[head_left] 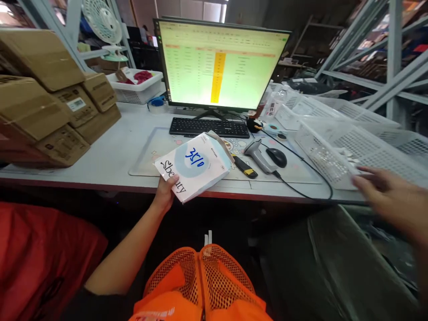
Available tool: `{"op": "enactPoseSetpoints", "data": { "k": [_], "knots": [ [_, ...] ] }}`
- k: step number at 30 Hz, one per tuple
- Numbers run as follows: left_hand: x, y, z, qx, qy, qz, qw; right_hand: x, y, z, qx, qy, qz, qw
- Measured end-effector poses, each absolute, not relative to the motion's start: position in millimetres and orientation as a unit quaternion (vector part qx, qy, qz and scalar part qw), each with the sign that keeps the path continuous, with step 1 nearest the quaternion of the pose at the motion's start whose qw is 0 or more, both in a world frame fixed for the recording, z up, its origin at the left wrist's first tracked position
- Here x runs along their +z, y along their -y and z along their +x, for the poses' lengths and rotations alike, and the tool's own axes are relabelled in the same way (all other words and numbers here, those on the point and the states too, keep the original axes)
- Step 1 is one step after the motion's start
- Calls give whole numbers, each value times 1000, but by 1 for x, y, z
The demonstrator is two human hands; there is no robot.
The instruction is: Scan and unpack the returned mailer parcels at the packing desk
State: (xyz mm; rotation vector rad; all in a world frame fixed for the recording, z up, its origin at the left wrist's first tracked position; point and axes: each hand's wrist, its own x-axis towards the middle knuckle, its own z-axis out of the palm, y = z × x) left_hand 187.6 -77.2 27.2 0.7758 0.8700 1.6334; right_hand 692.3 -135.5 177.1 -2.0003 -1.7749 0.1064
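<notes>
In the head view, the white box [197,171] is pinched by its near edge under the thumb of the left hand [164,194], over the front of the surface [112,151]; it looks like light, smooth card, stiff but easily crushed, best gripped across its faces, away from the open flap [223,146]. The blurred right hand [391,191] is placed at the white basket [312,151], its grip impossible to tell. Beyond the left hand are set a keyboard [207,128] and a monitor [190,67], with cardboard boxes [36,109] stacked leftward and metal racking [394,53] beyond the right hand.
</notes>
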Motion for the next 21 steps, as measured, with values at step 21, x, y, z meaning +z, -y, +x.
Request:
{"op": "enactPoseSetpoints", "data": {
  "k": [21],
  "knots": [
    [17, 81, 192, 354, -421, 818, -170, 193, -29, 534, 179, 685, -698, 111]
  ]
}}
